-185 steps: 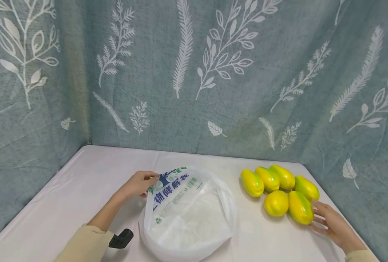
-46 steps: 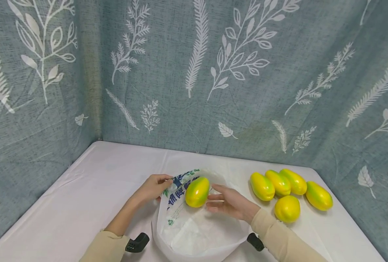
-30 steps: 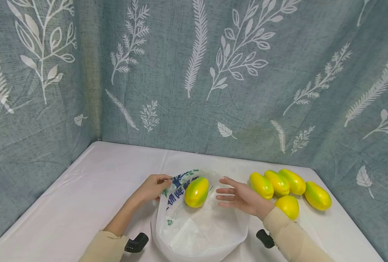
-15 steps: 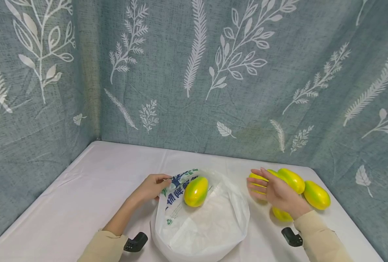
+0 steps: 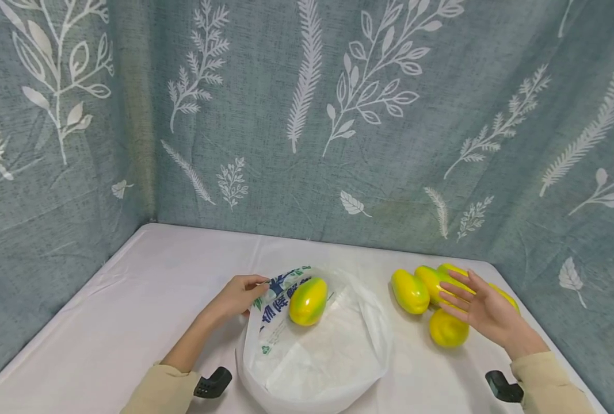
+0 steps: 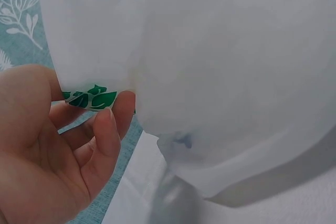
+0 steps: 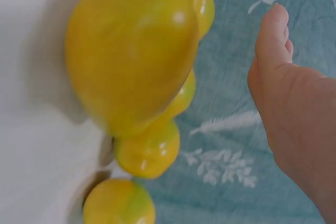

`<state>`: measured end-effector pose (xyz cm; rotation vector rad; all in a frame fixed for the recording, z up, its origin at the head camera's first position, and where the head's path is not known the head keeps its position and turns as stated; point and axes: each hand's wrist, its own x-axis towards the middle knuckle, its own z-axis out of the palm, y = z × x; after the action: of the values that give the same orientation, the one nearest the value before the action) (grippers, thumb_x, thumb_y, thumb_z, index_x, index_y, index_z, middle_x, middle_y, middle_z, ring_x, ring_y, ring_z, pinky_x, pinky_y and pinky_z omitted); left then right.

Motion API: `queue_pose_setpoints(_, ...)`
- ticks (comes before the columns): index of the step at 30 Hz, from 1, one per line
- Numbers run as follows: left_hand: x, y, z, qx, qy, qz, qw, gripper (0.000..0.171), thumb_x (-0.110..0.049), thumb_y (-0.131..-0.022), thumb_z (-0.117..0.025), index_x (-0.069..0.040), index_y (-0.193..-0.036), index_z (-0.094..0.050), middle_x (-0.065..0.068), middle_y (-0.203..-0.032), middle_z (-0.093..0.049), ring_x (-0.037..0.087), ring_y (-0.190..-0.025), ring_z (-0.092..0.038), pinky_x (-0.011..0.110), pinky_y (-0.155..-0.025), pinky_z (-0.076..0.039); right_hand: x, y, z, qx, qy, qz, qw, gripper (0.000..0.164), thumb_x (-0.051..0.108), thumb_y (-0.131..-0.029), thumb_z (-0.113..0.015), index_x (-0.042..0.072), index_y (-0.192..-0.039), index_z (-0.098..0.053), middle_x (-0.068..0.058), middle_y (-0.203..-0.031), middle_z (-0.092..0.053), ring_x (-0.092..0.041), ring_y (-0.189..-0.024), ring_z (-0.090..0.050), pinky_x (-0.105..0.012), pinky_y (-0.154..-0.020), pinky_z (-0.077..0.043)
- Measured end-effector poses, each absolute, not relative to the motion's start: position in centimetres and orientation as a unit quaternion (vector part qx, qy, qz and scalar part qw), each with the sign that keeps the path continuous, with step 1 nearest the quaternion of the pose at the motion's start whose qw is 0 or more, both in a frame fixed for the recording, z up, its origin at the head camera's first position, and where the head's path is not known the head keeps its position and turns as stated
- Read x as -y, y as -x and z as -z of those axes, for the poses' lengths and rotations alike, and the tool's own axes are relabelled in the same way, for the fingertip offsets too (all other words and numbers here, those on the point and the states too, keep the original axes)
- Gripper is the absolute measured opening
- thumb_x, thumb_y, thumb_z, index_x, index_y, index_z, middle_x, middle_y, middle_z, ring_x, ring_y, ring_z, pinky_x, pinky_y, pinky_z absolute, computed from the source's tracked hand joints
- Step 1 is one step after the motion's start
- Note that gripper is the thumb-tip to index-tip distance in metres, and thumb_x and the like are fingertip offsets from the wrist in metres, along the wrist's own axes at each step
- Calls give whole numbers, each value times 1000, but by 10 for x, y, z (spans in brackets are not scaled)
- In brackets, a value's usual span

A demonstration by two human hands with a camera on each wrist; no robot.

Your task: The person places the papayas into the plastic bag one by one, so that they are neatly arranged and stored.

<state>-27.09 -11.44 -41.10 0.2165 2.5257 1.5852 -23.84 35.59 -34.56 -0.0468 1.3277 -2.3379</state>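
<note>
Teal curtain point(image 5: 265, 86) behind; left hand point(image 5: 236, 298) pinches 1 white bag point(image 5: 319, 397) containing 1 yellow-green fruit point(image 5: 308, 302); right hand point(image 5: 493, 313), fingers extended free, near 5 others point(image 5: 410, 292).

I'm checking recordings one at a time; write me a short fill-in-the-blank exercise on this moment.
1. The left hand pinches the edge of the white plastic bag, while the right hand holds ____.
2. The number of yellow-green fruits inside the bag is ____.
3. Seen by the head camera, the loose fruits lie to the ____ of the bag.
4. The plant pattern on the blue-green curtain is printed in ____.

Missing words: nothing; one; right; white.
</note>
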Motion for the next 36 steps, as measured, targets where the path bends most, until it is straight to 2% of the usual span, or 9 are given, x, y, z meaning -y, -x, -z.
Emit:
queue_pose_setpoints(8,117,269,410,-838,-76,-535,74,35,-17,-98,-53,1,-128,-57,9,-96,-65,17,-67,-59,35,-56,-51,-389,231,357,-465,-40,863,191,35,35,-102,-40,14,-104,-69,-7,-109,-62,-24,-101,-62,-43,-100,-39)
queue_pose_setpoints(11,116,269,409,-837,-79,-536,73,35,-17,-98,-53,1,-127,-58,9,-94,-65,17,-66,-59,35,-57,-51,-398,227,363,-510,-77,842,160,29,37,-101,-42,16,-113,-58,-4,-106,-60,-21,-97,-62,-43,-99,-40)
queue_pose_setpoints(16,115,269,409,-839,-76,-534,75,35,-16,-98,-53,2,-127,-58,9,-93,-65,17,-66,-58,33,-56,-51,-409,222,376,-619,-145,763,118,46,44,-98,-45,15,-131,-33,2,-99,-60,-15,-91,-62,-39,-91,-48)
queue_pose_setpoints(22,115,268,409,-839,-69,-534,76,35,-17,-98,-53,1,-128,-58,9,-93,-65,17,-64,-58,32,-56,-50,-417,221,391,-667,-193,711,110,53,42,-98,-46,5,-134,-32,4,-96,-58,-14,-88,-61,-39,-87,-50)
queue_pose_setpoints(25,115,268,409,-840,-70,-533,76,35,-17,-98,-53,1,-127,-58,9,-93,-65,17,-65,-58,32,-56,-51,-417,221,400,-679,-201,697,114,68,41,-98,-48,-2,-144,-22,-2,-100,-56,-14,-87,-60,-41,-87,-50)
queue_pose_setpoints(28,115,267,409,-840,-72,-532,76,35,-17,-98,-53,1,-128,-58,9,-94,-65,17,-65,-58,32,-56,-50,-414,221,407,-679,-203,695,123,82,42,-97,-49,-6,-148,-7,-13,-111,-50,-16,-87,-60,-43,-88,-49)
queue_pose_setpoints(32,114,268,410,-841,-70,-530,76,35,-17,-98,-53,1,-128,-57,9,-95,-65,17,-64,-59,32,-55,-50,-405,223,411,-679,-208,690,139,87,44,-97,-47,-6,-149,2,-31,-131,-32,-21,-91,-59,-44,-90,-48)
queue_pose_setpoints(36,114,267,410,-841,-70,-531,77,36,-18,-98,-53,2,-128,-57,9,-95,-65,17,-65,-59,32,-56,-51,-394,227,410,-693,-219,672,142,96,50,-94,-51,-3,-149,7,-38,-140,-15,-29,-98,-55,-42,-87,-50)
